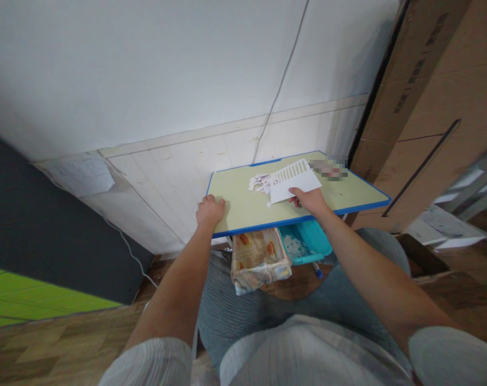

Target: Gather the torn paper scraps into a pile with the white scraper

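White slotted sheet (pixel 294 185), flat and thin, sits pinched in the right hand (pixel 310 201), left hand (pixel 210 210) loosely curled on the tabletop (pixel 243 212)

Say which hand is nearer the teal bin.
Right. The right hand, holding the white sheet, is above the teal bin, by the near edge of the table; the left hand is farther off, at its left edge.

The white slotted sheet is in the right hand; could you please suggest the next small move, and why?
Bringing the left hand across to steady the white slotted sheet seems sensible: only the right hand grips it, by its near edge, while the left rests at the table's left edge, away from both sheet and white scraps.
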`<state>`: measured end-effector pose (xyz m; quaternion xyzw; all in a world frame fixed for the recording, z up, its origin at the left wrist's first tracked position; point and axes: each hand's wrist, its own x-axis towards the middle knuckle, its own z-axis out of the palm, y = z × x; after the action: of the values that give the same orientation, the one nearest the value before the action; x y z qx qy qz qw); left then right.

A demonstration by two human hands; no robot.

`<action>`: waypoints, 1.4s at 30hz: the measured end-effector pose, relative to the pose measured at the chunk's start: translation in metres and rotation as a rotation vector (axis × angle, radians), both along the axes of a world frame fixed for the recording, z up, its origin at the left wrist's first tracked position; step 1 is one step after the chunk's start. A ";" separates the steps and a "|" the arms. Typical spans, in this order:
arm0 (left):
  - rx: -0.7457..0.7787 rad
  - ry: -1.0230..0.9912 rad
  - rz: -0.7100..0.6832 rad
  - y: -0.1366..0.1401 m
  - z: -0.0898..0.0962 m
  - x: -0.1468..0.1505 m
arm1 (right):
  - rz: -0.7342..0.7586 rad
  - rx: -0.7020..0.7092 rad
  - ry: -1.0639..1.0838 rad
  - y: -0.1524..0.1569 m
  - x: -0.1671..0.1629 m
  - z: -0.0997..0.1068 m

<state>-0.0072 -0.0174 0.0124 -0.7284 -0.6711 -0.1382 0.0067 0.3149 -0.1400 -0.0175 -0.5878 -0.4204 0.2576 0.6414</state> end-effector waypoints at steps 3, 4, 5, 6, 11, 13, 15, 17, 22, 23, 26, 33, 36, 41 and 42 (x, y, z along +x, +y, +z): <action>0.004 -0.002 -0.001 0.000 -0.001 0.000 | 0.001 0.001 -0.005 0.000 -0.001 0.000; 0.004 -0.002 -0.003 0.000 -0.001 0.000 | 0.002 0.001 -0.006 0.000 -0.001 0.000; 0.005 -0.001 -0.003 0.000 -0.001 0.000 | 0.003 0.001 -0.007 0.000 -0.001 -0.001; 0.004 0.001 -0.004 0.000 -0.001 -0.001 | 0.005 0.001 -0.008 0.000 -0.001 -0.001; 0.003 -0.008 -0.002 0.000 -0.002 -0.001 | -0.028 -0.003 0.000 0.002 0.000 -0.002; 0.007 -0.013 -0.006 0.001 -0.002 -0.001 | -0.048 -0.006 0.005 0.003 0.001 -0.003; 0.010 -0.014 -0.006 0.000 -0.002 -0.001 | -0.074 -0.002 0.013 0.004 0.002 -0.004; 0.011 -0.013 -0.003 0.000 -0.002 -0.001 | -0.119 0.007 0.026 0.004 0.004 -0.005; -0.001 -0.011 -0.001 -0.001 0.000 0.000 | -0.223 0.045 0.052 0.001 0.008 -0.005; -0.002 -0.009 -0.002 -0.001 0.000 0.000 | -0.214 0.048 0.051 0.000 0.008 -0.005; 0.001 -0.006 0.000 -0.001 0.000 0.000 | -0.121 0.037 0.034 -0.001 0.004 -0.003; 0.001 -0.018 0.005 0.000 -0.001 0.000 | -0.019 0.038 0.000 0.000 -0.002 -0.003; 0.003 -0.023 0.001 0.001 -0.001 -0.001 | -0.065 0.048 0.005 0.000 0.000 -0.004; 0.010 -0.019 -0.001 0.000 -0.002 0.000 | -0.078 0.031 0.007 0.000 0.001 -0.004; 0.011 -0.016 -0.001 0.000 -0.002 0.000 | -0.095 0.027 0.011 0.000 0.001 -0.003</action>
<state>-0.0076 -0.0172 0.0107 -0.7275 -0.6700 -0.1479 0.0050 0.3161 -0.1399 -0.0209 -0.5970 -0.3919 0.2245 0.6630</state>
